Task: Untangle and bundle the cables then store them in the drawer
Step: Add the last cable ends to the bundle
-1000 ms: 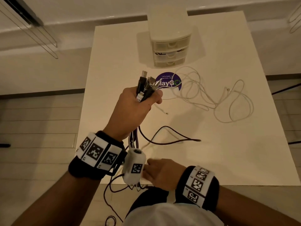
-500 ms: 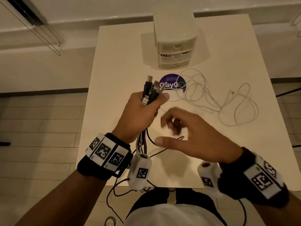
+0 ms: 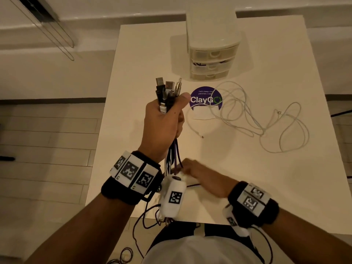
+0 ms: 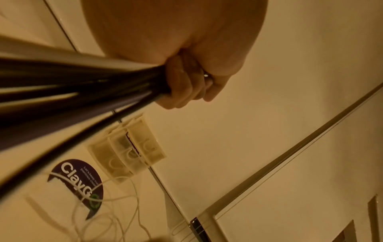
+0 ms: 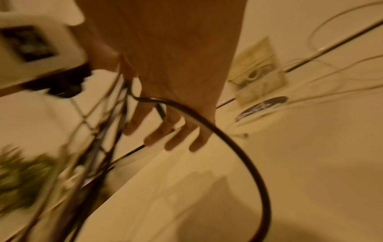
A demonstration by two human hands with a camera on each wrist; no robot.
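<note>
My left hand (image 3: 163, 121) is raised over the table and grips a bundle of dark cables (image 3: 167, 92) upright in its fist. Their plugs stick out above the thumb and the cords hang down below the hand. In the left wrist view the fingers (image 4: 182, 81) are curled tight round the cables (image 4: 82, 85). My right hand (image 3: 198, 174) is low at the table's front edge, beside the hanging cords. Its fingers (image 5: 170, 127) are nearly straight, and one dark cable (image 5: 244, 155) loops across them. A loose white cable (image 3: 247, 119) sprawls on the table's right half.
A small white three-drawer unit (image 3: 211, 54) stands at the back of the white table (image 3: 266, 187), all drawers closed. A purple round sticker (image 3: 205, 100) lies in front of it, partly under the white cable. Dark cable ends trail over the front edge to the floor.
The right hand rose, spread open, over the table's middle, then dropped back to the front edge by the hanging cords. The dark loop that lay on the table is gone. The left hand kept its grip.
</note>
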